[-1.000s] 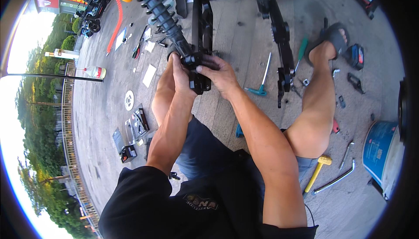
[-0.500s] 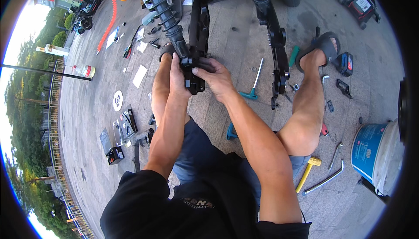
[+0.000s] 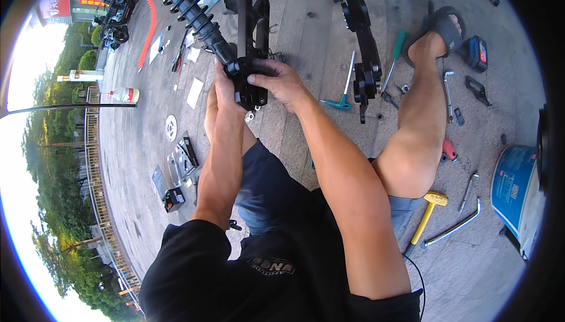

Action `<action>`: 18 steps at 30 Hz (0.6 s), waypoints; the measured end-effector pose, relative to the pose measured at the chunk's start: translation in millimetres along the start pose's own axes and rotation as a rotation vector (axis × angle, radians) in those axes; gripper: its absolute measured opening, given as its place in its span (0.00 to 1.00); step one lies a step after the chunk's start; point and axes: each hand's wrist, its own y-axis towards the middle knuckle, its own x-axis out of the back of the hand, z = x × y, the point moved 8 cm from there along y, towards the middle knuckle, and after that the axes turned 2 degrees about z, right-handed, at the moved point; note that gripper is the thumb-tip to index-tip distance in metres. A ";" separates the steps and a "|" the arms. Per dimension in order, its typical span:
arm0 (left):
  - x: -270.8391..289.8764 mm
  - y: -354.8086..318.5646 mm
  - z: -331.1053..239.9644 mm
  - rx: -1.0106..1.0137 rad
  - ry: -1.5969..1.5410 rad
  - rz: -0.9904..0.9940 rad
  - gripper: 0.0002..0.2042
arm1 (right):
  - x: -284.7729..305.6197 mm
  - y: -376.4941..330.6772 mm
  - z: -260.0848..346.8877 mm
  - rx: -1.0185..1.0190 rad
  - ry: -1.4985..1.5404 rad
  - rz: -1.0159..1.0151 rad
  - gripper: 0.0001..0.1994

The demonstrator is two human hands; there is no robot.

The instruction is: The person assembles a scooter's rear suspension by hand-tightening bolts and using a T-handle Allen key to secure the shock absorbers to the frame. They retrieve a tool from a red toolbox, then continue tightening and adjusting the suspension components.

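Note:
My left hand (image 3: pixel 224 91) is wrapped round the lower end of a black coil-spring shock absorber (image 3: pixel 202 26), where it meets a black metal swingarm leg (image 3: pixel 248 19). From the other side, my right hand (image 3: pixel 281 84) grips the same joint, its thumb across the front of the black end bracket (image 3: pixel 254 95). The fingers of both hands are partly hidden behind the metal. To the right hangs a second black leg (image 3: pixel 360 25), with a bolted bracket at its lower end and no hand touching it.
Around my feet lie a teal T-handle wrench (image 3: pixel 340 103), a green-handled screwdriver (image 3: pixel 395 57), a battery pack (image 3: pixel 472 54) and a yellow hammer (image 3: pixel 429 216). A blue-labelled bucket (image 3: pixel 511 186) stands at right. Open tool cases (image 3: pixel 187 154) and a disc (image 3: pixel 170 128) lie at left.
The view has shifted, so the shock absorber, both legs and my hands appear farther up and left. Both hands keep their grip on the joint.

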 end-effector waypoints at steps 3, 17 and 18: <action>2.1 3.0 -3.7 -0.023 0.054 -0.035 0.25 | 6.0 4.3 -14.4 -0.056 -0.025 -0.059 0.19; 19.4 -4.7 -10.7 -0.028 0.166 -0.259 0.21 | 1.0 -10.0 -9.4 0.163 -0.158 -0.171 0.20; 21.3 -5.3 -10.4 -0.023 0.155 -0.284 0.20 | 0.7 -10.6 -9.6 0.138 -0.155 -0.154 0.21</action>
